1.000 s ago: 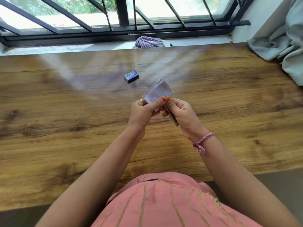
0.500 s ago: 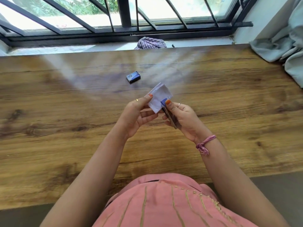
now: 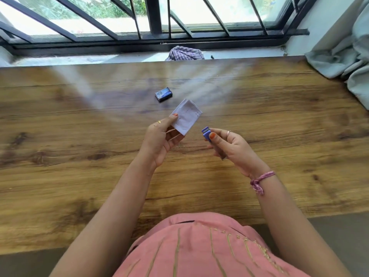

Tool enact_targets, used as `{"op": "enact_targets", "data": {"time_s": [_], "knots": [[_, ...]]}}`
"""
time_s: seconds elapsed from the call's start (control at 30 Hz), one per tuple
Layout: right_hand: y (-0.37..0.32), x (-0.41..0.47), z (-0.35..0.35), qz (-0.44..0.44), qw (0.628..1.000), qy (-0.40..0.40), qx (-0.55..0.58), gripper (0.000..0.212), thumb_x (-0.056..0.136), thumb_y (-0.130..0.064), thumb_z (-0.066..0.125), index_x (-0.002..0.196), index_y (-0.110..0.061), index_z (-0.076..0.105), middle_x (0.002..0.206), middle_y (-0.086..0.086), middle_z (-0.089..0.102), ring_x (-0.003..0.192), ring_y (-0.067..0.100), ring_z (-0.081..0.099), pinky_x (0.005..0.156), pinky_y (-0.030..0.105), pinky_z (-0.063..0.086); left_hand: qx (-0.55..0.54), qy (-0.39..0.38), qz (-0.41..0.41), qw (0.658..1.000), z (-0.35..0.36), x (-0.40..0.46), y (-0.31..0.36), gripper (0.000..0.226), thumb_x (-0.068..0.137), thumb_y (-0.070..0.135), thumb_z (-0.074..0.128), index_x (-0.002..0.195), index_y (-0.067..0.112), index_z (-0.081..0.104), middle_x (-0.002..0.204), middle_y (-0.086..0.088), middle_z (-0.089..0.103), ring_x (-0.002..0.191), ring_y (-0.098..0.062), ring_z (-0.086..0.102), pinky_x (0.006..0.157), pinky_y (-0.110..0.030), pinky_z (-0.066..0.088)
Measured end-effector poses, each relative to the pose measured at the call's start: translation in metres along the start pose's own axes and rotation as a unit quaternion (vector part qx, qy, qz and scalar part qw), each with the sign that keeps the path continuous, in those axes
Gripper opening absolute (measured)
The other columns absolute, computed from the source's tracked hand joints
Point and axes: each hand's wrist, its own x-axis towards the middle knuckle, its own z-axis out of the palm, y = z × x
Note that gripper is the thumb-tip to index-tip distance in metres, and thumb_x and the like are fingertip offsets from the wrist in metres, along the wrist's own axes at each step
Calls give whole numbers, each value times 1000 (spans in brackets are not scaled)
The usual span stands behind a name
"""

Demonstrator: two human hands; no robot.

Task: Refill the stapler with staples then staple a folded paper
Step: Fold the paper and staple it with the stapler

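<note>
Above a wooden table (image 3: 79, 156) beneath a barred window (image 3: 155, 17), we are holding our two hands apart, each with its own item. Our left hand (image 3: 159, 140) is pinching a folded paper (image 3: 187, 116) between thumb and fingers, gripping its lower left corner so the white sheet is tilting up and away from us; faint marks are showing near its right edge, too small for us to read. Our right hand (image 3: 229, 146) is curling around a small purple stapler (image 3: 206, 133), thumb pressing on its top, its front end pointing up toward the paper but staying clear of it. Whether the stapler's mouth is standing open, we cannot tell. Farther back on the table, well apart from both hands, a small blue staple box (image 3: 163, 94) is lying flat. We are wearing a pink thread bracelet (image 3: 259, 179) on the right wrist. A checked cloth (image 3: 185, 53) is sitting on the sill, and a pale curtain (image 3: 349, 47) is hanging at right.
</note>
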Motion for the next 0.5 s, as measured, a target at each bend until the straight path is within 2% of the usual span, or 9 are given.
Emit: {"op": "enact_targets", "data": {"time_s": [0.07, 0.13, 0.2, 0.23, 0.37, 0.5], "knots": [[4, 3, -1, -15, 998, 36, -40, 37, 80, -41, 65, 114, -25, 64, 86, -8, 67, 76, 10, 55, 64, 23, 41, -6, 5, -8, 1000, -1, 0, 0, 14, 88, 23, 65, 92, 10, 69, 75, -1, 71, 66, -12, 67, 60, -24, 55], [9, 7, -3, -43, 988, 87, -121, 41, 85, -39, 65, 123, -21, 61, 99, -8, 68, 82, 1, 60, 76, 18, 45, -16, 6, -17, 1000, -2, 0, 0, 14, 87, 23, 67, 91, 10, 69, 74, -1, 70, 65, -11, 66, 59, -23, 54], [14, 11, -6, -80, 961, 133, -228, 43, 89, -37, 63, 128, -19, 58, 111, -6, 62, 94, -1, 59, 82, 9, 42, -26, 0, -23, 999, -3, -1, 0, 13, 86, 23, 68, 90, 11, 69, 75, -2, 71, 64, -11, 66, 58, -23, 54], [16, 12, -7, -98, 944, 149, -279, 45, 90, -37, 62, 130, -18, 56, 112, -5, 59, 99, 3, 58, 84, 10, 41, -30, -4, -24, 999, -3, -1, -1, 13, 85, 23, 68, 90, 11, 70, 76, -2, 71, 64, -11, 66, 58, -23, 54], [23, 15, -11, -125, 874, 197, -427, 48, 93, -37, 57, 135, -14, 50, 121, 6, 56, 111, 22, 51, 96, 34, 42, -25, -15, -23, 999, -6, -1, 0, 17, 85, 24, 69, 94, 10, 68, 77, -2, 71, 65, -11, 66, 59, -22, 53], [28, 21, -14, -95, 824, 223, -513, 50, 95, -40, 51, 139, -15, 46, 128, 8, 53, 116, 28, 47, 92, 45, 42, -11, -14, -24, 1000, -7, 0, -1, 18, 85, 24, 69, 95, 10, 67, 79, -2, 71, 66, -11, 66, 59, -22, 54]]}}
